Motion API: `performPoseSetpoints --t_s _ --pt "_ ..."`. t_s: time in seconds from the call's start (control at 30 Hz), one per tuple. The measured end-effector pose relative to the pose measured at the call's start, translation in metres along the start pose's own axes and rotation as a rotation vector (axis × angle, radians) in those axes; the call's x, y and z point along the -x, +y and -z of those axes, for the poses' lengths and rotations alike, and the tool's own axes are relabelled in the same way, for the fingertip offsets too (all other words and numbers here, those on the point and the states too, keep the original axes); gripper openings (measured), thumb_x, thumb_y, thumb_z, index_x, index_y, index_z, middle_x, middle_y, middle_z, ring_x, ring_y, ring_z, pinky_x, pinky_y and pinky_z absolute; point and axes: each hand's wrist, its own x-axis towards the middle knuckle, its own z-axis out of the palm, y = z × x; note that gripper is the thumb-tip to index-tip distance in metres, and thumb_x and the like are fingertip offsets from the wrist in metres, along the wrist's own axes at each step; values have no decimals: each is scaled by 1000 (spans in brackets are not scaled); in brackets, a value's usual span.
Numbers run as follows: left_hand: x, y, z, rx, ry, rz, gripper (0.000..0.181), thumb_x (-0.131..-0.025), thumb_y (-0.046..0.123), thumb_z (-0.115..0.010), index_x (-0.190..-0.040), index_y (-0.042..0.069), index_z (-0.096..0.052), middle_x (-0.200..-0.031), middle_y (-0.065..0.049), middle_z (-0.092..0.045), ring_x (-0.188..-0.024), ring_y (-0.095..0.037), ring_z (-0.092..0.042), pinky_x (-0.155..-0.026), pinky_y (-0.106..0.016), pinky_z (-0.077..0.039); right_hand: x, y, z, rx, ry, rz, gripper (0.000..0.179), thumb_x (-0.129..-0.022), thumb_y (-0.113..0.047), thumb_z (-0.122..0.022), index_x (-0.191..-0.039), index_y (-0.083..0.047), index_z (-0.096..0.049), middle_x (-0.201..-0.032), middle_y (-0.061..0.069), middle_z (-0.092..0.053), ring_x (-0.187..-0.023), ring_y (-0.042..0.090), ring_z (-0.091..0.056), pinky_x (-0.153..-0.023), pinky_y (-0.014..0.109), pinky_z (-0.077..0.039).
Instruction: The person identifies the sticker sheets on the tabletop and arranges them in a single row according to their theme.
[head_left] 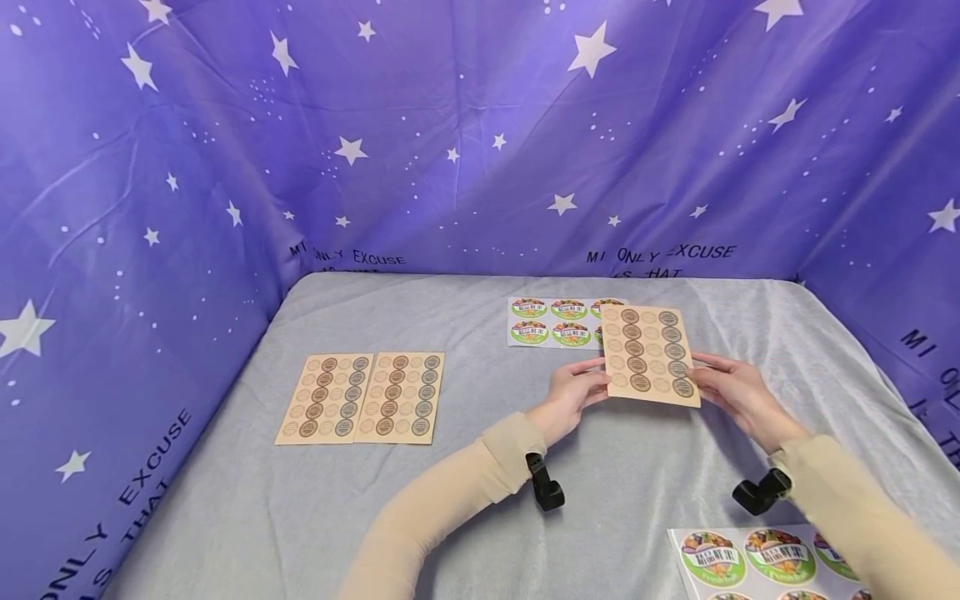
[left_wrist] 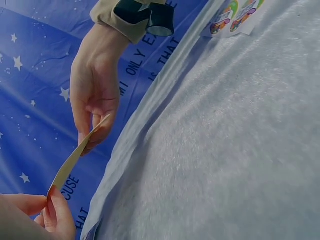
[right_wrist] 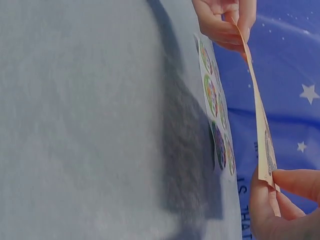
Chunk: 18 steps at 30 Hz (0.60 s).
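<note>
A tan sticker sheet (head_left: 650, 354) with columns of round brown and grey stickers is held up above the table between both hands. My left hand (head_left: 567, 398) pinches its left edge near the lower corner. On the opposite edge, the thumb and fingers of my right hand (head_left: 742, 398) pinch it. Seen almost edge-on in the right wrist view, the sheet (right_wrist: 258, 115) bends slightly and its shadow falls on the cloth. Behind it lies a white sheet of colourful oval stickers (head_left: 551, 323), its right part hidden by the tan sheet.
Two similar tan sheets lie side by side at the left, one sheet (head_left: 318, 400) touching or nearly touching the other (head_left: 401, 398). A white sheet with large round stickers (head_left: 780, 558) lies at the front right, partly under the right sleeve. Grey cloth (head_left: 480, 492) covers the table; purple star curtains (head_left: 465, 150) surround it.
</note>
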Motion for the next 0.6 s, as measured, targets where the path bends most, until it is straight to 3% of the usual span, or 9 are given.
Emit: performPoseSetpoints --t_s 0.23,0.5,0.6 --pt "4 5 18 -19 -15 -1 33 -71 -12 -59 -101 0 -65 -85 -18 -66 -62 -13 -61 -67 -30 -54 -20 25 2 -51 27 23 29 -70 -9 -73 -95 -22 -64 -86 -3 -67 -78 10 -63 -70 24 -52" --pt "11 10 40 -22 -13 -1 34 -73 -10 -58 -105 -1 -63 -81 -13 -66 -60 -10 -59 -67 -29 -54 -30 38 -12 -42 36 42 60 -67 -12 -75 -120 0 -49 -88 -1 -67 -79 12 -64 -71 26 -52" --pt "13 12 47 -20 -9 -3 35 -73 -11 -58 -106 -3 -62 -81 -12 -66 -60 -10 -59 -66 -29 -54 -30 39 -20 -59 29 50 60 -69 -10 -74 -121 2 -47 -87 0 -67 -79 13 -64 -71 27 -52"
